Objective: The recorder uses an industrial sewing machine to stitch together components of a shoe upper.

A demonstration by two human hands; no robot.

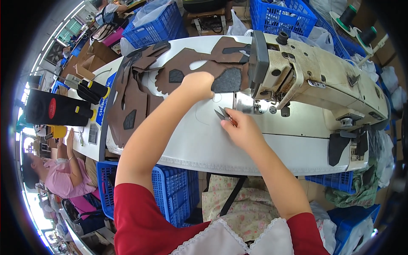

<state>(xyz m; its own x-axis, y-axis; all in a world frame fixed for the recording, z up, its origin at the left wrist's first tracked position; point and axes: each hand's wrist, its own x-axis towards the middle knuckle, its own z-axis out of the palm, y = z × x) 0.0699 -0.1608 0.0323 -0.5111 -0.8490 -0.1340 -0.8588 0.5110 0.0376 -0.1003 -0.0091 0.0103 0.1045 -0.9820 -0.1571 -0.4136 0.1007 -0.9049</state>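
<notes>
My right hand (242,129) is closed around small thread snips (222,114), their pointed blades spread apart toward the upper left. Above and to the left, my left hand (198,86) lies curled at the lower edge of a brown leather-like piece (187,58). Its fingertips are mostly hidden, so what they pinch does not show. A dark grey patch (228,80) is on the brown material just right of that hand. Loose thread (196,112) trails over the white table below it. The sewing machine (306,72) stands to the right, its needle area near the patch.
More brown pieces (131,100) hang over the table's left end. Black thread spools (97,88) stand beyond them. Blue crates (178,191) sit under the near edge, and others (155,25) behind the table. Dark scraps (338,148) lie at right. A co-worker (63,176) sits at left.
</notes>
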